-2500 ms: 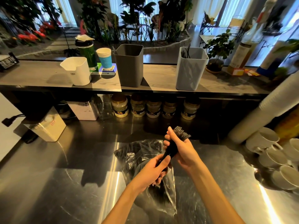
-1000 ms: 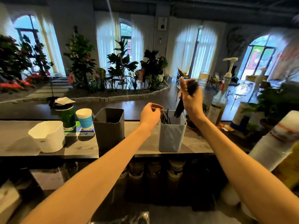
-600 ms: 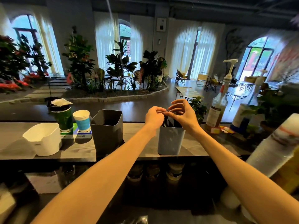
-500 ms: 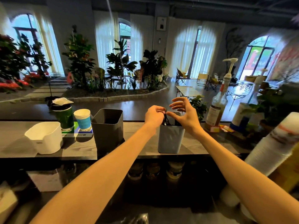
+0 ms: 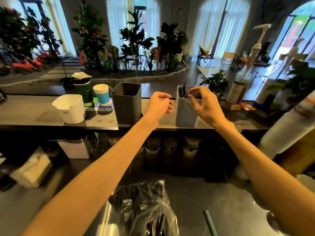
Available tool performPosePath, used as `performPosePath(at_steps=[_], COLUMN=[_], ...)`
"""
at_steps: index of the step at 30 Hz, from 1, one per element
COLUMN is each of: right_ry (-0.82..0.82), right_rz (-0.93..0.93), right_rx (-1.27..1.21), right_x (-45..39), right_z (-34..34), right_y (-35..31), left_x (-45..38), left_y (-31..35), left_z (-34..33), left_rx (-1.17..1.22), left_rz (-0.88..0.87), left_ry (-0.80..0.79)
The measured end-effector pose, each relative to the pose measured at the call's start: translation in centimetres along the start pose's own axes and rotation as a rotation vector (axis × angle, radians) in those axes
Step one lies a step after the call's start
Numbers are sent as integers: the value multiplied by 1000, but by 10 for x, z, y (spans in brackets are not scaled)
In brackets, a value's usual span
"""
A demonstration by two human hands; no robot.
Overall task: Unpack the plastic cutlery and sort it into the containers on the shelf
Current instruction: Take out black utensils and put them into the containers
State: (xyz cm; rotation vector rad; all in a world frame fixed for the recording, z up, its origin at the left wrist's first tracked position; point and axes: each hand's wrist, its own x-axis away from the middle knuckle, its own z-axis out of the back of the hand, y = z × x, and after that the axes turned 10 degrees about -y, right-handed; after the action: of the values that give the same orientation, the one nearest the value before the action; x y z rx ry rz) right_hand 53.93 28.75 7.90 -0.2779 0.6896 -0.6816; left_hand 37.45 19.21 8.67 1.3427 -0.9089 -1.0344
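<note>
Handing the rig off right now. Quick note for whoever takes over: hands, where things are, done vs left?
Left hand: loosely curled, holding nothing, beside the light grey square plastic container.
Right hand: empty, fingers relaxed, in front of that container's rim.
Black plastic cutlery stands in the light grey container on the wooden shelf.
Dark grey square container, left of it: contents not visible.
Clear plastic bag on the steel counter holds more black cutlery.
Done: some cutlery binned.
Left: empty the bag and sort it.

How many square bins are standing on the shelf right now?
2: a dark grey bin left of the hands and a light grey bin partly behind the right hand.
</note>
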Motion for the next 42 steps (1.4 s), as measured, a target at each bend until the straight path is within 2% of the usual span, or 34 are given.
performPosePath(at_steps=[4,7,9,11,14,16,18,20,22,26,31,33,42], right_ry=[-166,-411,-545,-671,-932,-1062,-1034,-874,-761,-785,-688,-719,-948], right_rz=[-106,-270,-390,-508,-607,-618,-665,-724,-773,-944,-1096,-1145,-898], right_rx=[-295,-640,-772,-755,-544,-428,-355,-308,-198,-218,-294,-327,-375], right_x=[79,153,199,241,303,338,360,373,379,371,360,354,353], right_z=[-31,-66,-92,-119,-165,-192,-209,-219,-229,-246,-268,-265,-228], right_y=[-34,-47,-44,-36,-28,-31,-36,-38,-33,-26,-36,-42,-31], left_x=[75,133,170,203,243,257,263,263,260,254,254,254,253], left_y=[-32,-76,-111,-149,-200,-229,-255,-273,-279,-281,-285,-287,-286], left_z=[19,34,39,38,28,21,16,17,18,15,13,15,22], left_rx=[-38,-69,-62,-34,45,-56,-289,-555,-712,-705,-632,-635,-605], left_rz=[48,112,185,267,412,547,622,613,562,486,431,410,342], left_ry=[-96,-249,-356,-446,-581,-630,-626,-544,-434,-373,-319,-301,-288])
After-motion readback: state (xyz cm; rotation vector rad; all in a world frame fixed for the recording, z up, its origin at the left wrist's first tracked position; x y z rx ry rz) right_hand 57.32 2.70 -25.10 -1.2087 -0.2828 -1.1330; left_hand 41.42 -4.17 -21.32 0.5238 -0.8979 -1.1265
